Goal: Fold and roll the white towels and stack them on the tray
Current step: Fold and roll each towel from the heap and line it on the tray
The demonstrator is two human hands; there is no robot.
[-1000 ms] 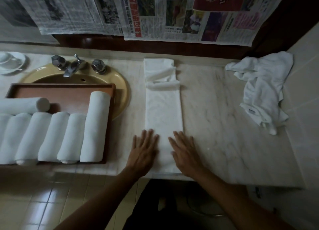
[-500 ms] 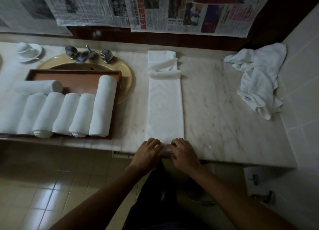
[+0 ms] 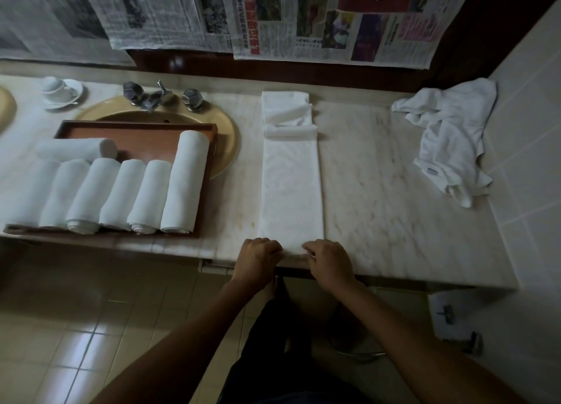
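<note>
Towels already rolled fill much of the wooden tray [image 3: 138, 130], which sits across the yellow sink basin [image 3: 226, 139]: we count six rolls [image 3: 127, 191] lying side by side in a row, and a seventh roll [image 3: 79, 149] lying crosswise behind them. That part of the job looks done, though we cannot tell whether the row runs on past the left edge of the view.

The towel in hand is the folded strip [image 3: 291, 185], laid out long and narrow on the marble counter [image 3: 394, 209], running from the front edge back toward the wall; its far end is bunched into a loose lump. Our left hand [image 3: 258, 259] and right hand [image 3: 329, 261] sit together at its near end, fingers curled down and pinching the cloth, where a first tight turn appears to be forming. We judge the folding of this towel finished and the rolling barely begun, with nearly the whole length left to wind up.

At the right, a crumpled white towel [image 3: 449, 136] lies in a heap near the tiled wall, neither folded nor rolled; whether it is one towel or more we cannot tell. So at least two items remain before the tray is complete.
</note>
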